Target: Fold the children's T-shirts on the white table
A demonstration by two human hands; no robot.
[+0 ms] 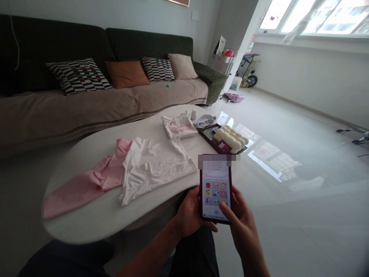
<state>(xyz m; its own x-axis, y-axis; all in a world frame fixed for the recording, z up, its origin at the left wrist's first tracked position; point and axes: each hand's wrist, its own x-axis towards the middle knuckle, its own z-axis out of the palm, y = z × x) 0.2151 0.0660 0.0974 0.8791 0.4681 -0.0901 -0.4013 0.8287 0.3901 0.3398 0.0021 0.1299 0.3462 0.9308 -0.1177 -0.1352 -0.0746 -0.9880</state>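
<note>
head view: both hands clasp a phone [215, 196] upright in front of the person, above the lap and just beyond the near edge of the table [86, 229]. the left hand [188, 213] is clamped on its left side, fingers curled under the lower edge. the right hand [244, 217] grips the right side, fingers bent behind it, and its thumb lies over the low right part of the lit screen; whether the thumb presses the glass, i cannot tell. the screen shows a grid of small coloured pictures, and a blurred band hides the phone's top.

on the table, a pink garment [89, 188] lies at the left, its right end touching a spread white shirt [157, 169]. behind that shirt is a folded shirt [179, 127] with a pink print. to the right, a dark tray [205, 139] bears a puffy cream thing [235, 136].

across the table stands a green sofa [66, 42] with a beige cover [37, 115], holding a striped cushion [80, 75], an orange cushion [127, 74], another striped one and a beige cushion [183, 66]. a window [319, 19] is at the upper right, above the shiny floor [305, 215]
</note>
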